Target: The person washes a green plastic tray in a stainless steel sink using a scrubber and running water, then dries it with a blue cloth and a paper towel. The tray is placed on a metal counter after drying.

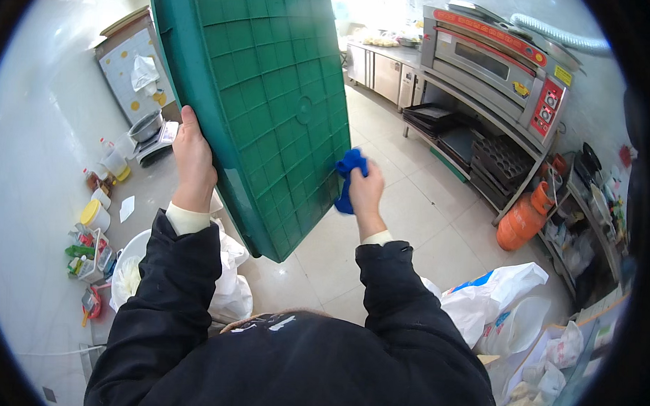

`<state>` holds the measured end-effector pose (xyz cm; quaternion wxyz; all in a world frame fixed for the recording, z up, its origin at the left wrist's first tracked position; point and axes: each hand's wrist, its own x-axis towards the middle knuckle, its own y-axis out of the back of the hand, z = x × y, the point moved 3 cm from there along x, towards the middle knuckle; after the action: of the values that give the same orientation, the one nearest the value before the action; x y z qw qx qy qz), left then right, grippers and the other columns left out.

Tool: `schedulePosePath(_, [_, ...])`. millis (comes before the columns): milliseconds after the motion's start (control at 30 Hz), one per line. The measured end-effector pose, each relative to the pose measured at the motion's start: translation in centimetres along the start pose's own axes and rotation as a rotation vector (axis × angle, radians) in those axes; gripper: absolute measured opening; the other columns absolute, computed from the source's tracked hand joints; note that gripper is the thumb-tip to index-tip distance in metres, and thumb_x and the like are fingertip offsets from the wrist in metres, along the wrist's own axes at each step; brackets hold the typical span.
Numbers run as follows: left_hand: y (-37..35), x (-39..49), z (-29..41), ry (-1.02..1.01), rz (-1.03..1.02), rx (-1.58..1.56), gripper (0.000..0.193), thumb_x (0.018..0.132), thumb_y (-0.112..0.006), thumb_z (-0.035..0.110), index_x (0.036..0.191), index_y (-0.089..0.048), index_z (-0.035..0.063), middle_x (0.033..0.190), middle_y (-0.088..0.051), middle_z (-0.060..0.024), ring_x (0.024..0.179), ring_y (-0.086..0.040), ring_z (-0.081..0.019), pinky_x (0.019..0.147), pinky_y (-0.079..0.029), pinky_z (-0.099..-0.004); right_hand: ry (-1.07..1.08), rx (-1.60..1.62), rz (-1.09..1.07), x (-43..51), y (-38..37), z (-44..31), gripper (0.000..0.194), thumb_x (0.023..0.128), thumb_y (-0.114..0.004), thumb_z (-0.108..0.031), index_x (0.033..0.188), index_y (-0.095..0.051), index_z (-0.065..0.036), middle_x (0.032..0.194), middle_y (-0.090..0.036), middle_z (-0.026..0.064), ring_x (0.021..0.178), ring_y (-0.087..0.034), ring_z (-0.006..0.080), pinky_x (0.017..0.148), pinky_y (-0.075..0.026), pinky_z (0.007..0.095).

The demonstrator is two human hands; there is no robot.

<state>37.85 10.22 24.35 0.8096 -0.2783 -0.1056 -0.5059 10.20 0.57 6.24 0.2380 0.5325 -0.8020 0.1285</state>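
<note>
A large green plastic crate (275,104) is held up on its side before me, its ribbed underside turned towards me. My left hand (193,161) grips the crate's left side wall, the thumb lying along the outside and the fingers hidden behind. In my right hand (367,192) is a bunched blue cloth (348,174), at the lower right edge of the crate. Whether the cloth touches the plastic I cannot tell. The crate's inside is turned away from view.
A deck oven (485,63) stands at the right above a rack of black baking trays (451,124). An orange gas cylinder (523,215) and white sacks (493,295) are nearby. The left counter (153,191) carries a scale (158,143), a yellow-lidded tub (95,215) and a white bucket (119,273).
</note>
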Motion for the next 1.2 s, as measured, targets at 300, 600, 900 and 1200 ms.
schedulePosePath(300, [-3.8, -1.2, 0.2, 0.044, 0.039, -0.096, 0.063, 0.096, -0.041, 0.051, 0.120, -0.053, -0.0058, 0.116, -0.060, -0.0128, 0.103, -0.058, -0.0213, 0.090, -0.046, -0.0329, 0.566, 0.061, -0.110, -3.1, -2.4, -17.7, 0.042, 0.075, -0.065, -0.020, 0.116, -0.062, -0.013, 0.135, -0.045, 0.0152, 0.115, -0.042, 0.0433, 0.098, -0.033, 0.0483])
schedulePosePath(600, [-2.1, 2.1, 1.0, -0.109, 0.180, -0.036, 0.066, 0.095, -0.040, 0.056, 0.118, -0.053, -0.0050, 0.115, -0.060, -0.0116, 0.100, -0.057, -0.0220, 0.091, -0.045, -0.0321, 0.155, 0.262, -0.040, -9.5, 0.1, -5.2, 0.044, 0.071, -0.061, -0.004, 0.115, -0.062, -0.005, 0.125, -0.052, 0.0218, 0.111, -0.051, 0.0369, 0.095, -0.040, 0.0404])
schedulePosePath(900, [-4.6, -1.0, -1.2, 0.033, 0.237, -0.218, 0.063, 0.097, -0.035, 0.054, 0.131, -0.046, 0.0018, 0.130, -0.053, -0.0092, 0.114, -0.053, -0.0251, 0.102, -0.039, -0.0362, 0.725, -0.390, -0.100, -11.4, -2.7, -11.5, 0.026, 0.064, -0.064, -0.014, 0.087, -0.073, -0.019, 0.126, -0.053, 0.0110, 0.107, -0.053, 0.0379, 0.089, -0.043, 0.0483])
schedulePosePath(1200, [-1.6, -3.4, 2.5, 0.078, 0.131, -0.228, 0.061, 0.095, -0.036, 0.056, 0.135, -0.041, 0.0094, 0.131, -0.051, -0.0063, 0.116, -0.051, -0.0251, 0.099, -0.043, -0.0391, 0.519, -0.086, 0.005, -11.4, 1.9, -9.4, 0.052, 0.069, -0.054, 0.002, 0.121, -0.055, 0.000, 0.129, -0.046, 0.0270, 0.117, -0.047, 0.0449, 0.099, -0.037, 0.0470])
